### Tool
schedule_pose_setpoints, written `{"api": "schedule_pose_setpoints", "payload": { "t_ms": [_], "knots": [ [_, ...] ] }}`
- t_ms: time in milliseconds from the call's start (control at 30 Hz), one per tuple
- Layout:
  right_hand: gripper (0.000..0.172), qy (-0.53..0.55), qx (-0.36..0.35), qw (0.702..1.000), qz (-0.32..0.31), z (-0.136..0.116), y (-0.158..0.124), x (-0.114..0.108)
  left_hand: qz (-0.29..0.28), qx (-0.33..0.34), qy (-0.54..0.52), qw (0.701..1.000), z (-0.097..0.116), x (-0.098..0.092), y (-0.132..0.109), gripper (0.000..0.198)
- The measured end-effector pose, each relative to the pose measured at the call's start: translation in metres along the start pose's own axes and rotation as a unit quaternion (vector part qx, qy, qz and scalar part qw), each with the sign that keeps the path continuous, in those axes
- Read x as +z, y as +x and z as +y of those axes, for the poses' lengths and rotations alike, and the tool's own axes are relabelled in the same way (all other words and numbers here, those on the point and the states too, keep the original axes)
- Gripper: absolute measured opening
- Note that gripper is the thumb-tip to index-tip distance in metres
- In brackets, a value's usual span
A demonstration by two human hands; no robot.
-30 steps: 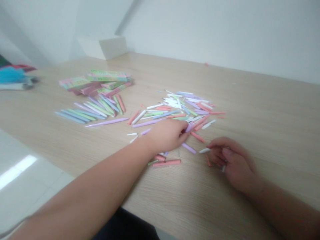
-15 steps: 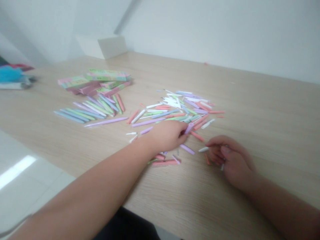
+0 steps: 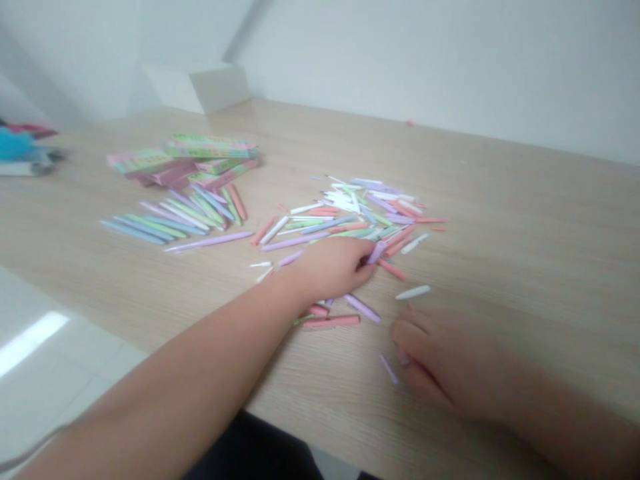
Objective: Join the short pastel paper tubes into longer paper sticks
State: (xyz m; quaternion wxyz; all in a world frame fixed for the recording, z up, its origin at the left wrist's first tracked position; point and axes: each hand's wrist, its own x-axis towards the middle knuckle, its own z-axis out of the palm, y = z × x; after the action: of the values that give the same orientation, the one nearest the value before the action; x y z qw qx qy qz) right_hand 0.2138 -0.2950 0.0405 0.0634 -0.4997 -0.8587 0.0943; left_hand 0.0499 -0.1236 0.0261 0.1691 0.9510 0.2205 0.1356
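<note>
Reaching in from the left, my left hand (image 3: 340, 267) is closed on a purple pen barrel (image 3: 377, 252) at the near edge of a loose pile of pen parts (image 3: 345, 200). My right hand (image 3: 435, 353) rests low over the table with its fingers curled, smeared by motion; what they hold, if anything, is hidden. Just left of its fingertips lies a thin purple piece (image 3: 389, 369). A white pen part (image 3: 413, 293) lies beyond the knuckles. Between the hands are a purple barrel (image 3: 363, 308) and a coral barrel (image 3: 331, 322).
A row of pastel pens (image 3: 170, 217) lies to the left, with a single purple pen (image 3: 210, 241) in front. Behind them are stacked pink and green boxes (image 3: 200, 160). A white box (image 3: 215, 90) stands by the wall. Blue items (image 3: 17, 147) sit at far left.
My right hand has moved left and nearer, letting go of the white pen part. The thin purple piece has shifted toward me, beside that hand. My left hand keeps its hold.
</note>
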Motion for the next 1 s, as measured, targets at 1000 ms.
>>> {"api": "schedule_pose_setpoints", "payload": {
  "t_ms": [1000],
  "knots": [
    [0.021, -0.059, 0.149, 0.986, -0.052, -0.011, -0.003, 0.015, -0.126, 0.037, -0.149, 0.980, 0.013, -0.018, -0.013, 0.029]
  ]
}}
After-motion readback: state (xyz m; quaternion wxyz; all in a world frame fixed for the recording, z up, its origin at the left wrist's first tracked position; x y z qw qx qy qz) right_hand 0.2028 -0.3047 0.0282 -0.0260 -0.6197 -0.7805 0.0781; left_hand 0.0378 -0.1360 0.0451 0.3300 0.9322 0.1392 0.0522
